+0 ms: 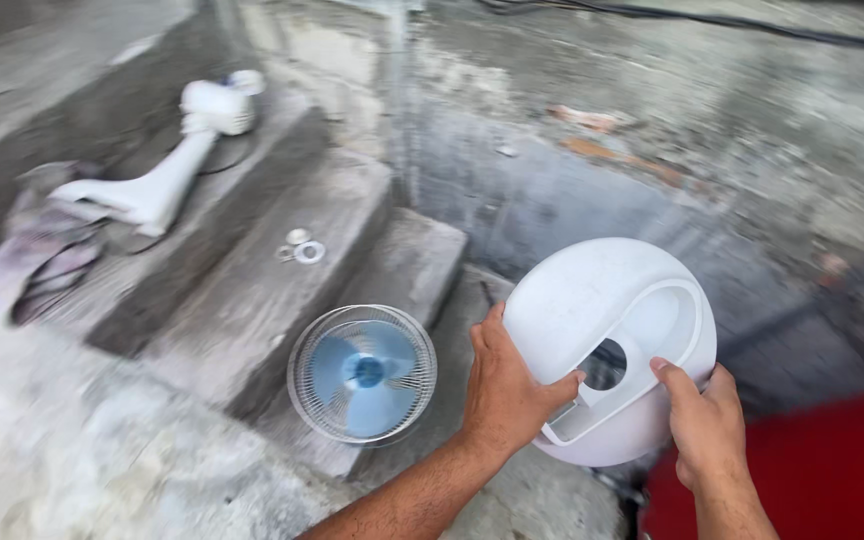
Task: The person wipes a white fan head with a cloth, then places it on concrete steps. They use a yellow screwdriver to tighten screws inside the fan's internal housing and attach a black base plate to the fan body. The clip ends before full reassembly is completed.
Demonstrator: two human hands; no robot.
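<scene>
Both hands, left hand point(505, 385) and right hand point(707, 425), grip the round white fan base point(592, 310) by its edges over wet concrete steps point(252, 290); a slip could likely drop it.

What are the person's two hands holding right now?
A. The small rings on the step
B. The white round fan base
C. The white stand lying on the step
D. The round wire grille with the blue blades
B: the left hand and right hand both grip the white round fan base, while the grille with blue blades leans untouched against the step.
</scene>
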